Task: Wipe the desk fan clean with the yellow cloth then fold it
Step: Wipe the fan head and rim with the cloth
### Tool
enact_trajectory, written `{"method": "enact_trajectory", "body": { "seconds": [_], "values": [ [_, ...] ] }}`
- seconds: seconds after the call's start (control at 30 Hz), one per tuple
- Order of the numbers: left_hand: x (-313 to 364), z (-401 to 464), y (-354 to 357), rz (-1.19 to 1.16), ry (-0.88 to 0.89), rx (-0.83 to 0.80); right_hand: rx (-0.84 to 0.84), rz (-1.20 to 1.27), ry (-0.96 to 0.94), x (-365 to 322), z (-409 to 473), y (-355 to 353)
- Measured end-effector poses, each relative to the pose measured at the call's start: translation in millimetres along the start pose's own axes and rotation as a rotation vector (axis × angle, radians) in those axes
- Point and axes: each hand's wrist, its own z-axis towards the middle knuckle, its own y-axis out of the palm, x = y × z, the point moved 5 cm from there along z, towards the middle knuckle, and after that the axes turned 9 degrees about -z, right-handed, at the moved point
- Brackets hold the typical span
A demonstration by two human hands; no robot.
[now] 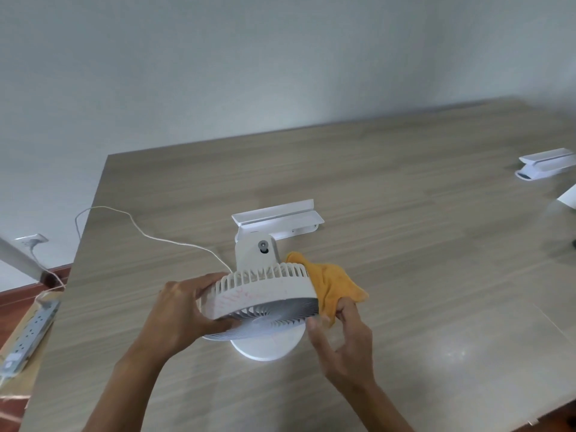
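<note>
Yellow cloth (333,285): bunched, pinched in right hand (346,344) between thumb and fingers, pressed against right side of the fan head rim.
Right fingers (344,307): closed on the cloth's lower edge; thumb tip just beside the front grille.
Left hand (177,310): wrapped around left side of the fan head, fingers behind the rim, thumb under the front edge. Firm grip on the housing.
Desk fan (265,291): white, near front-centre of the table, tilted on its hinge so the grille faces down and toward the person. Faint reddish marks on the rim band.
Fan axis: runs from the rear hinge bracket (257,249) down-forward through the grille hub.
Fan base (268,344): round white disc flat on the table, mostly hidden under the head.
Cord (140,232): thin white lead leaves the fan's left rear, loops over the table's left edge toward a wall socket (31,240).
Table (405,275): wood-grain top, glossy.
Behind fan: white shelf-like bracket (277,218), touching or just beside the fan's stand, cannot tell which.
Far right: second white bracket (545,165), well apart from the fan.
Left floor: power strip (29,332) on a cardboard piece.
</note>
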Motion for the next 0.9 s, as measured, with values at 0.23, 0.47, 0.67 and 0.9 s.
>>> {"method": "enact_trajectory", "body": {
  "seconds": [0.23,0.47,0.67,0.9],
  "values": [
    [5.8,-5.6,3.9,0.033,0.012,0.001,-0.032,-0.096,-0.051,-14.4,-12.6,8.0],
    [12.0,-1.8,8.0,0.139,0.025,0.037,-0.06,-0.251,-0.445,-94.0,-11.7,43.0],
    [6.2,-6.1,7.7,0.157,0.005,0.055,-0.099,-0.233,-0.497,-98.8,-5.6,49.3],
    [4.1,-2.7,11.5,0.113,-0.018,0.034,0.046,-0.137,-0.123,-41.4,-6.2,24.7]
  ]
}}
